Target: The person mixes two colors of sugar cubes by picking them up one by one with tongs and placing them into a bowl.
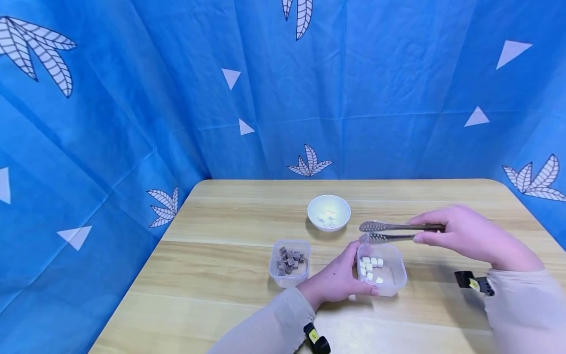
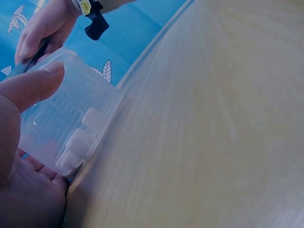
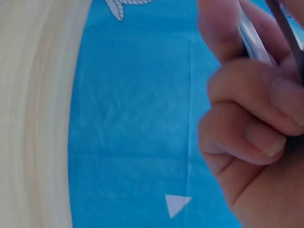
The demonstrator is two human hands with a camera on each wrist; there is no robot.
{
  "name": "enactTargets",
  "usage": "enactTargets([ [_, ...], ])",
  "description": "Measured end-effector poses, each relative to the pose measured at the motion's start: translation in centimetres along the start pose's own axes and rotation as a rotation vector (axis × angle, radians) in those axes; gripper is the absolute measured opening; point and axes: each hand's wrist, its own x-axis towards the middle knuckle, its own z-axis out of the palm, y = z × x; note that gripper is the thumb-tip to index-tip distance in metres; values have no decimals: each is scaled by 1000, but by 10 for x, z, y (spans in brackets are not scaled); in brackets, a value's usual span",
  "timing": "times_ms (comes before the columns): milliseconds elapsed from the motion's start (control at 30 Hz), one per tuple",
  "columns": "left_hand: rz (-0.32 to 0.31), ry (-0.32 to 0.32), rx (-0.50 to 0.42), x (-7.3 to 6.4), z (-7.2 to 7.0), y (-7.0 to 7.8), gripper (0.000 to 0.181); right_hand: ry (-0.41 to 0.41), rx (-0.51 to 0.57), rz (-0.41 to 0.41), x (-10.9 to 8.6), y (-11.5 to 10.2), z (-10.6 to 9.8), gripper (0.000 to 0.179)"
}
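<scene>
My left hand [image 1: 338, 280] grips a clear plastic container [image 1: 391, 291], thumb along its near side and fingers round its left side. White cubes [image 1: 368, 268] lie in it, mostly toward its left; the left wrist view shows several cubes [image 2: 80, 141] through the wall. My right hand [image 1: 468, 236] holds a pair of brown metal tongs [image 1: 389, 226] pointing left. Their perforated tips hover above the far rim of that container, slightly apart, with nothing seen between them. In the right wrist view, curled fingers [image 3: 251, 95] are round the tong arms.
Behind the tongs' tips and a little to the left stands a white bowl [image 1: 329, 201] with white pieces [image 1: 327, 219] in it. Left of my left hand is another clear container [image 1: 287, 282], holding brown cubes [image 1: 289, 260]. A blue patterned curtain [image 1: 274, 98] borders the wooden table [image 1: 212, 275].
</scene>
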Motion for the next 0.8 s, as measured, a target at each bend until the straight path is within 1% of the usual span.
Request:
enactTargets([
  [133, -2, -5, -8, 0, 0, 1, 105, -98, 25, -20, -6, 0, -4, 26],
  [367, 25, -21, -40, 0, -1, 1, 97, -240, 86, -92, -4, -11, 2, 22],
  [500, 37, -19, -39, -1, 0, 0, 95, -294, 97, -81, -3, -19, 7, 21],
  [600, 43, -20, -39, -1, 1, -1, 94, -311, 92, -25, -4, -28, 9, 24],
  [667, 42, -22, -39, -1, 0, -1, 95, -303, 56, -4, -3, -33, 10, 24],
  [733, 41, -18, -35, -1, 0, 0, 95, -278, 6, -3, -2, -38, 11, 24],
  [800, 40, -15, -29, -1, 0, 0, 97, -243, -47, -28, -1, -39, 11, 21],
])
